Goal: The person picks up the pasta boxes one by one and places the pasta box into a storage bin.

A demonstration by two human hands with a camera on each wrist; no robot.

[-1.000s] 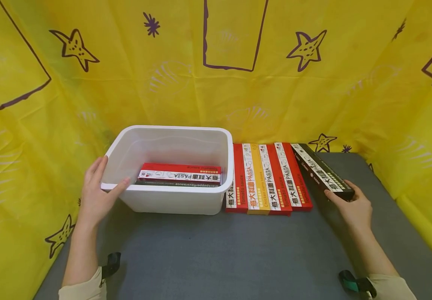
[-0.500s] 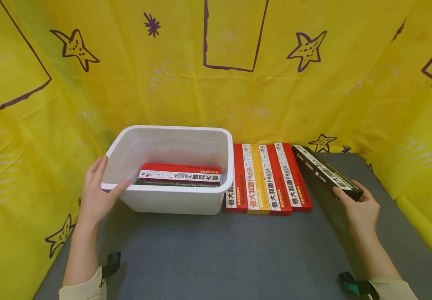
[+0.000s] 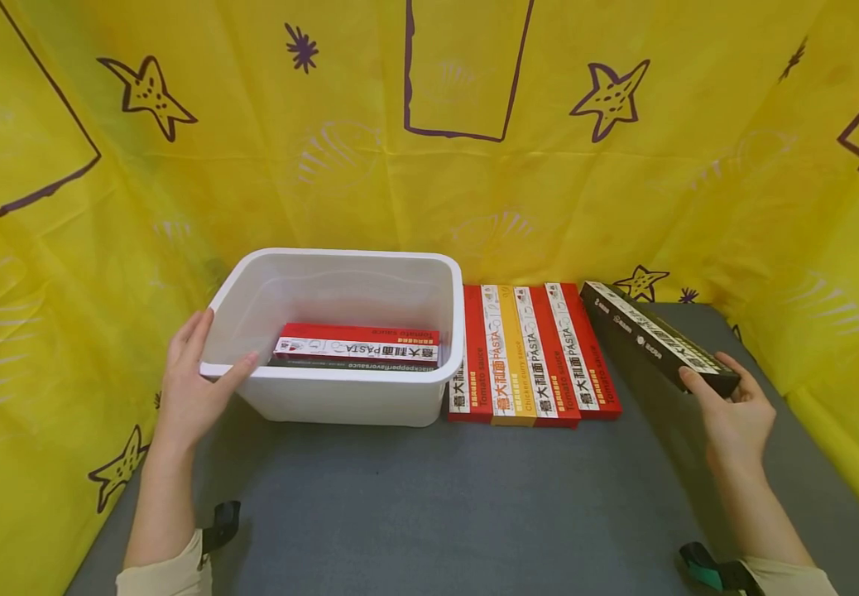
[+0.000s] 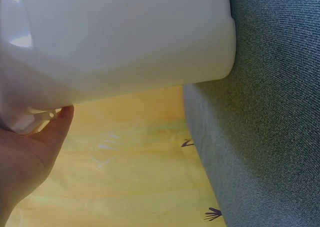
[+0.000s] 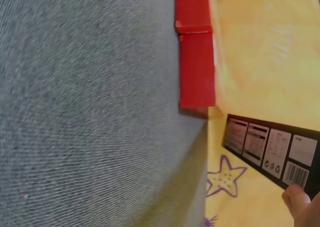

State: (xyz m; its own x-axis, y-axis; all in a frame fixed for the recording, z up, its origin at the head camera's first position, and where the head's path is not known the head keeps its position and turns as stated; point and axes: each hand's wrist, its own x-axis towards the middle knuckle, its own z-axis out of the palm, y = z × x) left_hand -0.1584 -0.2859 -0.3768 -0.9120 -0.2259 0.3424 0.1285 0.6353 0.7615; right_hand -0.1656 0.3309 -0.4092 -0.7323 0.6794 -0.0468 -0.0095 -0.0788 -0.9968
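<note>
My left hand (image 3: 194, 389) grips the near left corner of a white plastic bin (image 3: 340, 401), thumb over the rim. In the left wrist view, the bin's wall (image 4: 130, 42) fills the upper part. Inside the bin lie a red pasta box (image 3: 358, 334) and a black one (image 3: 310, 362). My right hand (image 3: 738, 414) holds another black pasta box (image 3: 656, 338) by its near end, thumb on one side. That end is raised over the table, right of the row of boxes. The right wrist view shows its labelled underside (image 5: 267, 147) with a barcode.
Beside the bin, red pasta boxes (image 3: 586, 356) and a yellow one (image 3: 519, 364) lie in a row on the grey table (image 3: 429, 505). The bin overlaps the leftmost box in the head view. A yellow printed curtain (image 3: 370, 190) hangs behind and at both sides.
My right hand has moved right and slightly nearer, swinging the black pasta box's near end away from the row. My left hand and the bin have stayed put.
</note>
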